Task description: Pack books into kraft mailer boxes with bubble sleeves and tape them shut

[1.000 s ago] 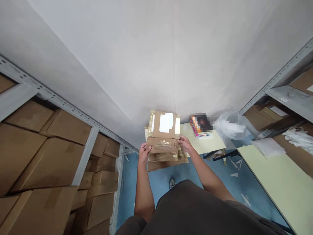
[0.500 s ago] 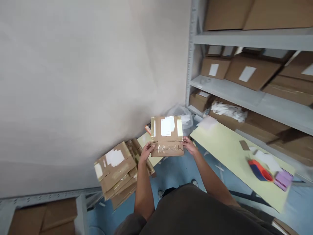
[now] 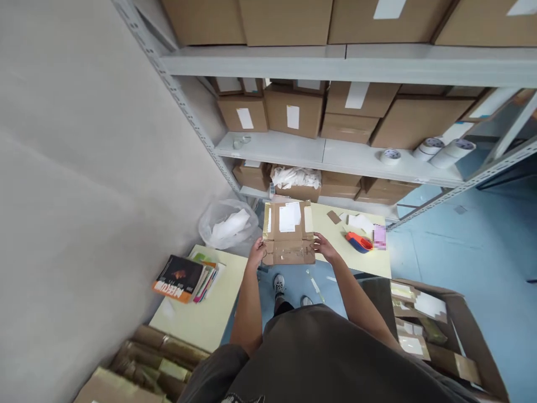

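A flattened cardboard box (image 3: 289, 251) with white labels and shiny tape is held up in front of me. My left hand (image 3: 256, 253) grips its left edge near the fold. On the opposite edge, my right hand (image 3: 323, 246) is closed on the cardboard at about the same height. Behind the cardboard's right side stands a pale yellow table (image 3: 335, 257), bearing an orange and blue tape dispenser (image 3: 359, 242), a purple pad (image 3: 380, 237) and a small brown card (image 3: 334, 217).
Metal shelving (image 3: 277, 148) with cardboard boxes and tape rolls (image 3: 391, 157) stands ahead. A bagged bin (image 3: 229, 226) sits by the wall. At left, books (image 3: 180, 277) lie on another yellow table (image 3: 201, 319). A large carton (image 3: 474, 324) holding packages is at lower right.
My view has swung right, toward the shelving, and the cardboard has come round with me in both hands. The stack of flattened boxes has shifted to the lower left of view.
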A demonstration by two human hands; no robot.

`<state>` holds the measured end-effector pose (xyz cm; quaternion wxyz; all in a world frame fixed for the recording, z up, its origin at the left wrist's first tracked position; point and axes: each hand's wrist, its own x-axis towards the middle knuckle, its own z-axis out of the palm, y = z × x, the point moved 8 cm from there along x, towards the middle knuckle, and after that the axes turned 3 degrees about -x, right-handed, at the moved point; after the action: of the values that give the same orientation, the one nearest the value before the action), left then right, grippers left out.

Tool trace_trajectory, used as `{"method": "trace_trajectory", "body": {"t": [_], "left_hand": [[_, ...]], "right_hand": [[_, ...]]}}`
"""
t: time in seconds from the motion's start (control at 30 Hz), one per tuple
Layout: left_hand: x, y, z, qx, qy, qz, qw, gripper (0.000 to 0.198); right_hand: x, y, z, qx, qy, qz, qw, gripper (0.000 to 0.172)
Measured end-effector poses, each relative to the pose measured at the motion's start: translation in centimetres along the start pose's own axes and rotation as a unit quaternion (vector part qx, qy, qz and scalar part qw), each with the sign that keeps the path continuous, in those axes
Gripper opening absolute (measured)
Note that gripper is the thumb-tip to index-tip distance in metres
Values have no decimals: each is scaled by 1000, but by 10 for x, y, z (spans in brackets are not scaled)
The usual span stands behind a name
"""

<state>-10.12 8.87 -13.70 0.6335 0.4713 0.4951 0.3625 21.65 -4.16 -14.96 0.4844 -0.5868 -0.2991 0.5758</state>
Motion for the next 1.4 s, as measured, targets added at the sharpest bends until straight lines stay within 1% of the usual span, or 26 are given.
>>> {"method": "trace_trajectory", "body": {"t": [0.1, 0.2, 0.23, 0.33, 0.4, 0.43, 0.47, 0.53, 0.63, 0.73, 0.8, 0.87, 0.93, 0.97, 1.03, 1.07, 1.1, 1.13, 1.2, 1.23, 1.3, 1.4], "left_hand": [[38, -9, 24, 17, -52, -25, 998, 51], [77, -18, 38, 57, -94, -37, 993, 54], [91, -21, 41, 69, -96, -41, 992, 55], [126, -36, 50, 98, -80, -69, 990, 54], [142, -50, 59, 117, -72, -99, 986, 50], [146, -57, 64, 129, -69, -118, 982, 47], [149, -65, 68, 140, -67, -135, 979, 46], [149, -79, 76, 158, -64, -164, 972, 43], [145, -93, 86, 168, -57, -177, 968, 40], [135, -98, 102, 147, -49, -168, 974, 40], [124, -97, 121, 105, -56, -157, 980, 45], [112, -92, 145, 56, -83, -142, 985, 58], [105, -81, 170, 26, -131, -119, 984, 69], [105, -73, 180, 25, -157, -102, 982, 70], [114, -53, 192, 47, -189, -60, 979, 65], [123, -42, 194, 69, -190, -36, 979, 62], [136, -31, 193, 96, -177, -16, 979, 63], [149, -21, 192, 124, -160, -4, 979, 69], [173, -6, 192, 165, -147, -1, 975, 92], [183, -1, 195, 174, -153, -7, 973, 101], [196, 5, 205, 177, -186, -12, 966, 113], [200, 5, 217, 163, -227, -9, 960, 116]], "right_hand": [[9, 10, -17, 8, 62, -1, 998, 68], [26, 22, -28, 14, 123, 8, 992, 69], [33, 28, -32, 15, 149, 14, 989, 70], [47, 46, -46, 7, 237, 38, 971, 72], [51, 61, -53, -24, 287, 66, 955, 74], [50, 69, -53, -45, 299, 84, 949, 76], [50, 76, -51, -68, 301, 100, 946, 77], [47, 89, -40, -115, 276, 119, 947, 80], [41, 96, -13, -220, 218, 104, 945, 85], [35, 94, 16, -350, 184, 69, 916, 96], [31, 86, 28, -395, 191, 35, 898, 94], [27, 74, 28, -390, 229, 0, 892, 81], [21, 62, 14, -347, 287, -20, 893, 69], [17, 58, 3, -318, 311, -22, 895, 64], [7, 55, -24, -254, 342, -13, 905, 54], [2, 56, -39, -221, 348, -4, 911, 47], [-4, 57, -54, -187, 350, 4, 918, 40], [-10, 60, -68, -156, 348, 10, 924, 34], [-20, 63, -93, -106, 336, 13, 936, 28], [-23, 64, -102, -88, 325, 10, 941, 28], [-27, 65, -116, -63, 306, 3, 950, 30], [-24, 64, -127, -47, 289, 0, 956, 30]]}}
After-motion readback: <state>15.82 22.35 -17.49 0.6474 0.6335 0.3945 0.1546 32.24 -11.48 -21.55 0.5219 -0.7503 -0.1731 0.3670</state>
